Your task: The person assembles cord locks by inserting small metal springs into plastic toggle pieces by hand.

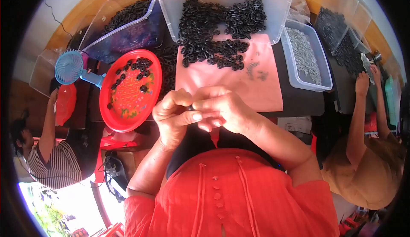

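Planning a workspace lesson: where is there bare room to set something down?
Free: the pink mat between the right hand and the grey bits; the dark tabletop right of it, before the pale tub; the red tray, mostly, in its near half. Crowded: the mat's far-left part, beneath black pieces continuing into the clear bin.

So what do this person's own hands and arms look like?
The left hand and right hand are bare: no glove, watch or ring shows, though some fingers are partly hidden. The forearms are uncovered too. Short, plain red sleeves end near the elbows, matching the red top. No cables run along either arm.
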`<state>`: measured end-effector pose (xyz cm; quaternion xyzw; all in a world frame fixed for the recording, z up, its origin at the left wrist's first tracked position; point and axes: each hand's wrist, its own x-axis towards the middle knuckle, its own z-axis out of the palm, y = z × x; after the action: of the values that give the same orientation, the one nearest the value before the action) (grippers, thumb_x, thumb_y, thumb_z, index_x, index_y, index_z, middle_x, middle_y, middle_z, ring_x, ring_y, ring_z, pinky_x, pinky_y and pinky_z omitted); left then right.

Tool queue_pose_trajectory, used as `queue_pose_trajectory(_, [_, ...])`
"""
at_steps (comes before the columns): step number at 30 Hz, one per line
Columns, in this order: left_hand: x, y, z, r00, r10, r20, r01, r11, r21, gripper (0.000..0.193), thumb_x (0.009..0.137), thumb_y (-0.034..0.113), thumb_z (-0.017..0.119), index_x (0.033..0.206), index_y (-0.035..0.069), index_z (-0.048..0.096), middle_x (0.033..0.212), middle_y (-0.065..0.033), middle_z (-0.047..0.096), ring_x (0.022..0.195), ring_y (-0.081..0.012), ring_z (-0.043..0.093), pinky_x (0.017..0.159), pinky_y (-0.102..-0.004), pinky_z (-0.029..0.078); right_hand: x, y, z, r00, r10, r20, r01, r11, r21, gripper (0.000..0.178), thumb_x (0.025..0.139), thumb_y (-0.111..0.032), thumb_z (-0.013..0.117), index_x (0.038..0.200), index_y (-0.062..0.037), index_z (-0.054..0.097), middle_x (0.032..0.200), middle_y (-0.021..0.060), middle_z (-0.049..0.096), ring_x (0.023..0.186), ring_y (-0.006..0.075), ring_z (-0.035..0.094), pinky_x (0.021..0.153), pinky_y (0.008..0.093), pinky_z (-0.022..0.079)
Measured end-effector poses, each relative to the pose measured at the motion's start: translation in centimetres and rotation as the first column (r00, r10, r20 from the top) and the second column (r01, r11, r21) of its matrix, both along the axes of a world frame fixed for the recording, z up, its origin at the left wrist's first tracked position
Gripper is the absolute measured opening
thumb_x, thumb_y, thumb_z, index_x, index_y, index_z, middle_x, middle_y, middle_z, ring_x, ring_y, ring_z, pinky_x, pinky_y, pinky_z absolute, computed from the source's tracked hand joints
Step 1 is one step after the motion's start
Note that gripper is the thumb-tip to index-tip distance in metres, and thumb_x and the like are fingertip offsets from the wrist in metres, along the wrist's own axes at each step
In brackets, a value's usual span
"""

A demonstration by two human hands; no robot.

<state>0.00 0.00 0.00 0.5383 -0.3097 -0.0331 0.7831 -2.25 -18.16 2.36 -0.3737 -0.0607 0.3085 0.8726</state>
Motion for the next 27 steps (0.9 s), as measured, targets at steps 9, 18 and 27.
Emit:
queue_pose_trajectory(9, [-1.2,-2.2,1.3,0.997,-0.065,-0.049,0.062,0.996,-0.060,0.023,0.083,-0.014,0.065,0.101,-0.001,0.057,0.091,-0.0149,0.065,0.077,-0.0254,0.069,0.070,-0.0366,0.061,-0.9,-1.3,1.8,0.947,-0.197,0.254,0.291,0.862,-0.414,0.018,0.094,-0.016,0.059,0.085,-0.0003,0.062,0.069,0.0030,0.058,0.053,0.0080,0.052,0.045,0.0182,0.034])
queue_pose_trajectory(18, [-1.6,-1.7,1.3,0.999,-0.026,-0.035,0.025,1.000,-0.017,0.023,0.080,-0.012,0.070,0.093,-0.001,0.055,0.086,-0.0128,0.063,0.072,-0.0206,0.066,0.062,-0.0297,0.057,-1.4,-0.4,1.3,0.970,-0.240,0.046,0.244,0.944,-0.223,0.019,0.094,-0.015,0.060,0.083,0.0002,0.058,0.067,0.0039,0.055,0.050,0.0122,0.054,0.040,0.0196,0.031])
queue_pose_trajectory(27, [-2.0,-2.5,1.0,0.966,0.088,-0.245,-0.096,0.995,-0.021,0.024,0.081,-0.008,0.071,0.100,0.000,0.057,0.084,-0.0071,0.063,0.068,-0.0122,0.062,0.057,-0.0223,0.050,-1.6,-0.2,1.3,0.827,-0.420,0.373,0.549,0.747,-0.376,0.018,0.095,-0.019,0.062,0.084,-0.0036,0.061,0.063,-0.0026,0.053,0.052,0.0049,0.048,0.046,0.0189,0.033])
